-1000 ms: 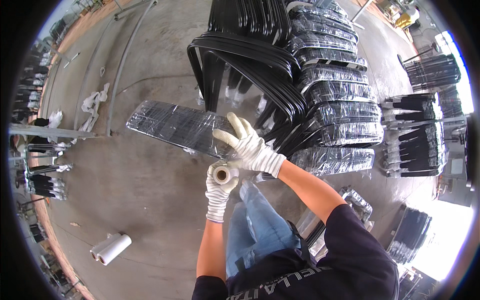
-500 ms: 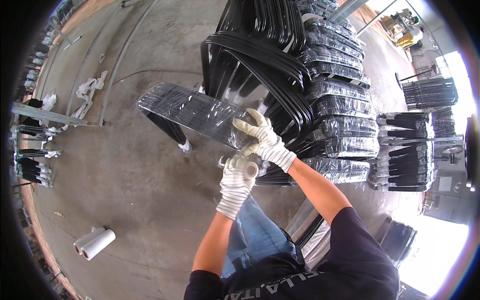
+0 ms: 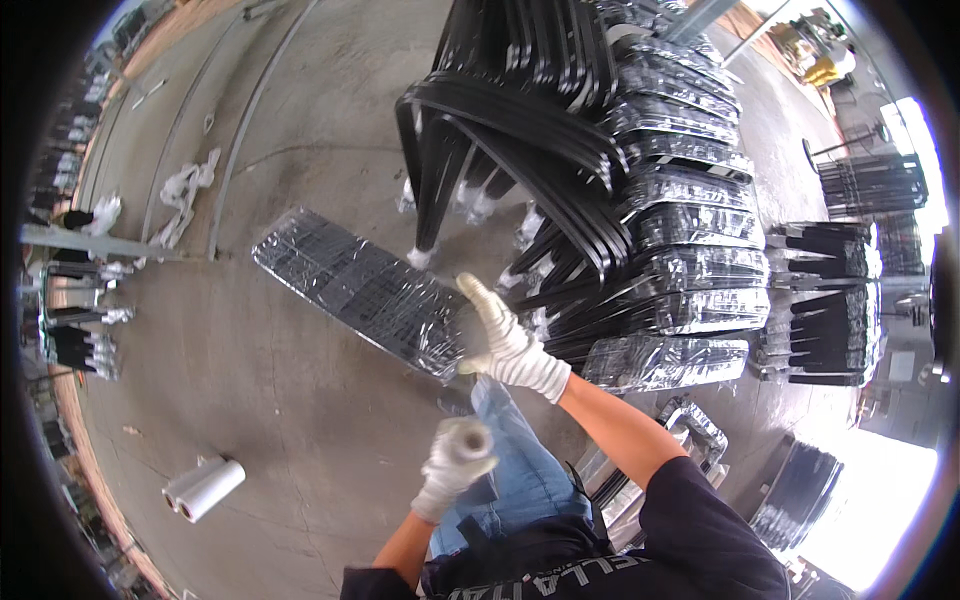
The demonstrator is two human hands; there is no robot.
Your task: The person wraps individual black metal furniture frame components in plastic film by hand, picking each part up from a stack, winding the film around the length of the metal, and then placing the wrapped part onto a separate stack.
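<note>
A long bundle of black metal frames (image 3: 350, 290), wrapped in clear film, slants across the space ahead of me. My right hand (image 3: 510, 345), in a white striped glove, grips the bundle's near end, fingers on its far edge and thumb on its near edge. Lower down, my left hand (image 3: 450, 485), gloved too, is closed round a small roll of stretch film (image 3: 466, 440), whose round end faces up. The hand is slightly blurred, and I cannot make out whether film runs from the roll to the bundle.
Bent black tube frames (image 3: 520, 130) stand nested just beyond the bundle. To their right runs a row of film-wrapped bundles (image 3: 695, 225). Two film rolls (image 3: 205, 488) lie on the concrete floor at lower left. Crumpled film (image 3: 185, 195) lies farther off, beside a metal rail (image 3: 250, 110).
The bundle's near end has swung down toward me, along with my right hand. My left hand has dropped away from the bundle with the roll, moving down and slightly left.
</note>
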